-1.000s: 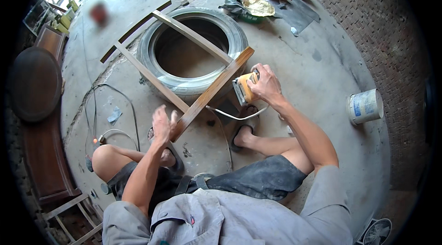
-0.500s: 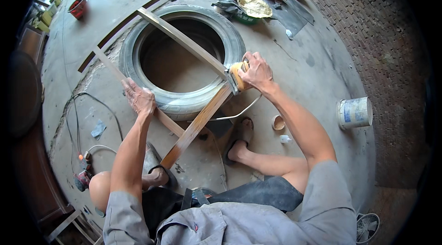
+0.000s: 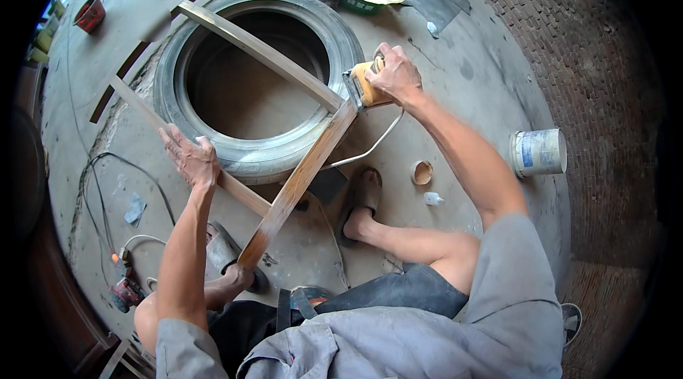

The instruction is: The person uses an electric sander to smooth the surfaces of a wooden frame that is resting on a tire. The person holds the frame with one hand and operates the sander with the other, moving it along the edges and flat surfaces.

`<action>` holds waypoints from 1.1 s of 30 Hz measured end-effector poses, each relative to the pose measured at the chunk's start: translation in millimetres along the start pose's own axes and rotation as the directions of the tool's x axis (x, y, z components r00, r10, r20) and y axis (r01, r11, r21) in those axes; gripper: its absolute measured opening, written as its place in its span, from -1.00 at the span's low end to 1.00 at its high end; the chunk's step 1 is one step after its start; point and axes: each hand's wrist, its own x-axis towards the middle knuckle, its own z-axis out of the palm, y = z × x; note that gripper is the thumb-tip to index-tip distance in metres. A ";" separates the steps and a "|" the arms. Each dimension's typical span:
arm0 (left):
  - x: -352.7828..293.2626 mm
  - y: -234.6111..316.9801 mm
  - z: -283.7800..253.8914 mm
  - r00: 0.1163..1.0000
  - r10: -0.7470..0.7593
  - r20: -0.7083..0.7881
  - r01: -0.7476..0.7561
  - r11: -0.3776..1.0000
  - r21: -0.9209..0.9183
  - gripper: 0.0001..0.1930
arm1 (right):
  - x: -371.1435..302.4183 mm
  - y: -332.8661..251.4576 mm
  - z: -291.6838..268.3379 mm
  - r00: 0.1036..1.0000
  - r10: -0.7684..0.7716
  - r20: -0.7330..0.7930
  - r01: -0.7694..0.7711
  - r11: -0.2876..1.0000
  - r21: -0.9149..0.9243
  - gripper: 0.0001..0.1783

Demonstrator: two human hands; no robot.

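A wooden frame of pale and brown bars leans over a large grey tyre. My right hand is wrapped round a yellow power sander, its flat pad against or very near the right end of the brown crossbar. From the sander a white cord trails down behind the frame. My left hand grips the left pale bar; the undersides of its fingers are hidden. Near my left foot, the brown bar's lower end touches or almost touches the sandal.
A white bucket lies tipped at right. Near my right foot are a small open tub and a little white bottle. A red power tool and cables lie at left. A red bucket stands far left.
The whole view has shifted, so most things sit further left and higher. The sander has moved slightly away from me at the crossbar's end. My left hand stays on its bar.
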 end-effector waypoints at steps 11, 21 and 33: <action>-0.6 0.9 5.2 0.999 0.025 -0.034 -0.024 1.000 0.018 -0.24 | 34.0 17.3 -5.0 0.998 0.060 0.002 -0.060 0.998 -0.025 -0.39; -2.4 0.1 0.0 1.000 0.000 -0.011 0.001 0.999 0.032 -0.24 | -55.2 -41.5 -1.4 0.989 -0.145 -0.038 0.145 0.989 0.004 -0.51; -1.7 4.1 -3.1 0.999 -0.038 -0.003 0.038 0.999 0.037 -0.23 | -21.2 -40.4 -0.4 1.000 -0.003 0.013 0.003 0.999 0.034 -0.42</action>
